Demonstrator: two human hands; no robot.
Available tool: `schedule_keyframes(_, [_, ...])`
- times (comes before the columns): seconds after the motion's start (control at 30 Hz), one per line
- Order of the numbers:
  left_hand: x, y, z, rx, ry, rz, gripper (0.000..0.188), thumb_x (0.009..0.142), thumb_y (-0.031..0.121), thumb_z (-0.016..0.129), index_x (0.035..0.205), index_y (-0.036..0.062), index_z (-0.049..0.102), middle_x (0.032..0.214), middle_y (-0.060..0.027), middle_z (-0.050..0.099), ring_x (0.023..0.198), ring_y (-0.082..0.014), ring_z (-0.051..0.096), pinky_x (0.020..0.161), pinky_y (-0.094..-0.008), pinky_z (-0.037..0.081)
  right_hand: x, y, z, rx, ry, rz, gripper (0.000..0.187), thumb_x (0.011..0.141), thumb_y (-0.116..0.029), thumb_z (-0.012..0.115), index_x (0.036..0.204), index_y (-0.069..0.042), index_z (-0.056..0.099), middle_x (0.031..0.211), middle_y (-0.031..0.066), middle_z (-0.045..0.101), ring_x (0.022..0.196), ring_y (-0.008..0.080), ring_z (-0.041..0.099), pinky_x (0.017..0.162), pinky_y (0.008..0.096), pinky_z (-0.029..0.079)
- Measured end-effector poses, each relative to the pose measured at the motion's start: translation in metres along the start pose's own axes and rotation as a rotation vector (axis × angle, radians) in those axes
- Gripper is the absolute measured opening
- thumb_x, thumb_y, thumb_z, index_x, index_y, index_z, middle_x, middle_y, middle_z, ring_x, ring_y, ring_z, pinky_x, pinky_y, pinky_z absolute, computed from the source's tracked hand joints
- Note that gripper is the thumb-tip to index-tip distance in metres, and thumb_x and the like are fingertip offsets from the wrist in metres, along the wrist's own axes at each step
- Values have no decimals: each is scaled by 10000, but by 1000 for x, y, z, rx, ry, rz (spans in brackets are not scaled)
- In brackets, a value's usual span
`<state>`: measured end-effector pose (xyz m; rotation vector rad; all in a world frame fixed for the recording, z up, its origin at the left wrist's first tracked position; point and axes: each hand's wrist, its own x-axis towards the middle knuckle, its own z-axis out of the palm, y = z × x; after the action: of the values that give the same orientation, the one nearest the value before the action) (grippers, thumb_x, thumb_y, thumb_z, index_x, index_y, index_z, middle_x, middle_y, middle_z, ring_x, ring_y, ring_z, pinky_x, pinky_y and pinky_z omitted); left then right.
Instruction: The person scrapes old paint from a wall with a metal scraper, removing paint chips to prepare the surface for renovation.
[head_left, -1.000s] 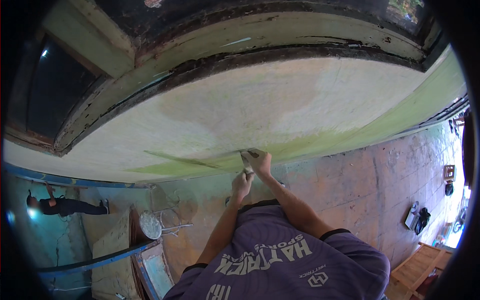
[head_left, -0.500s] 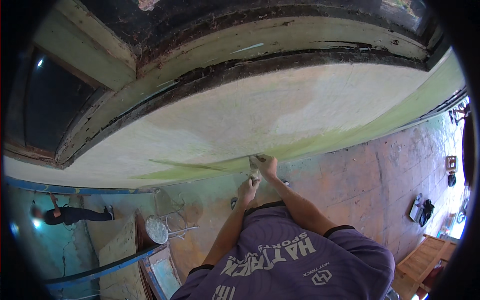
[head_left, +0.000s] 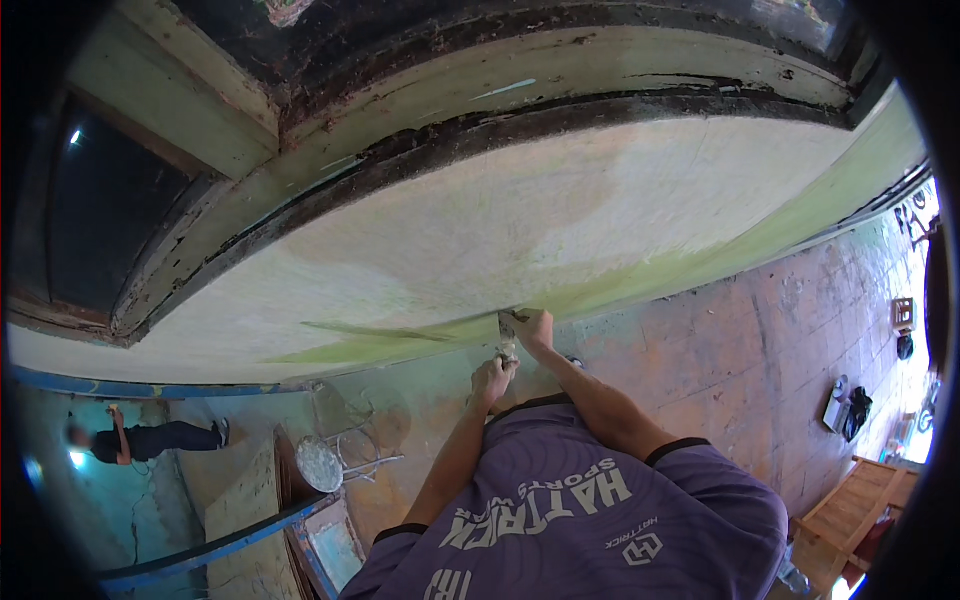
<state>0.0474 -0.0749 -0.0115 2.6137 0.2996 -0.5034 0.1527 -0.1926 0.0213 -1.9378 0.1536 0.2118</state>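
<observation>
Wall [head_left: 440,235] taken as landmark. Main risk, as judged: a slip of the flat scraper [head_left: 506,332] at the wall's lower part, since the right hand [head_left: 533,327] has only a close, narrow pinch on its upper end. Too steep a tilt could dig a corner into the pale coat; uneven push between the hands could twist the blade and score the green band [head_left: 640,288] low on the wall. Right knuckles sit close enough to the wall to graze it if the blade skids. Dust dropping from the crusted window frame [head_left: 560,65] above the wall could foul the surface. Scraper is at the wall's lower part, just right of a dark streak [head_left: 375,330] that runs over the green; its top end appears to meet the wall, though firm contact cannot be told. Looks thin and flat, greyish toward the wall, paler and smeared toward the person, perhaps with dried residue; the very edge is too small to read. Left hand [head_left: 492,380], farther out from the wall, has its fingers curled round the lower end.
</observation>
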Motion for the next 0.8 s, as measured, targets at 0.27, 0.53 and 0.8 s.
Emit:
schedule_keyframes(0.27, [3,12,-18,-139,192,1,522,899,537,510,938,30,625,881,-228,662,843,-428,631,740,-512,487,-16,-51,-13,188,44,-79,286,732,-239,794,809,27,723,693,118,703,610,120,646,568,302,492])
schedule_keyframes(0.53, [-1,3,-21,-51,253,67,488,897,529,519,999,62,612,879,-197,671,800,-398,644,706,-517,488,-16,-53,-9,161,16,-10,306,737,-246,802,823,37,723,713,101,707,644,105,640,593,271,493])
schedule_keyframes(0.8, [-4,-7,-17,-65,127,54,582,899,587,475,1019,36,621,891,-225,665,859,-409,637,751,-495,494,-9,-16,2,78,16,79,358,732,-295,814,822,40,724,701,76,701,640,103,622,594,265,486])
